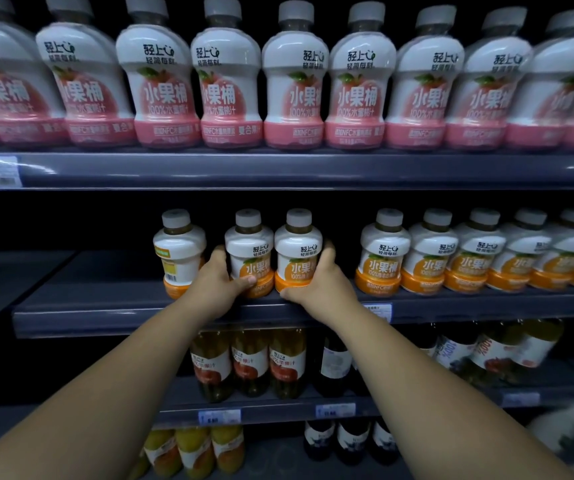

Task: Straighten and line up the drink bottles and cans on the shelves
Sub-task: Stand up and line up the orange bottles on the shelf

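Observation:
Two orange-and-white juice bottles stand side by side on the middle shelf [105,317]. My left hand [218,284] grips the left bottle [249,252] from its left side. My right hand [320,284] wraps the right bottle [297,254] from its right side. Both labels face forward. Left of them a third orange bottle [178,252] stands turned, showing its barcode side. To the right, past a gap, a row of orange bottles [451,258] runs along the shelf front.
A row of pink peach bottles [296,84] fills the top shelf. Below are tall juice bottles [249,362] and dark bottles [334,362], with yellow bottles [192,452] lower down. The middle shelf's left end holds nothing. Price tags [335,409] sit on the shelf edges.

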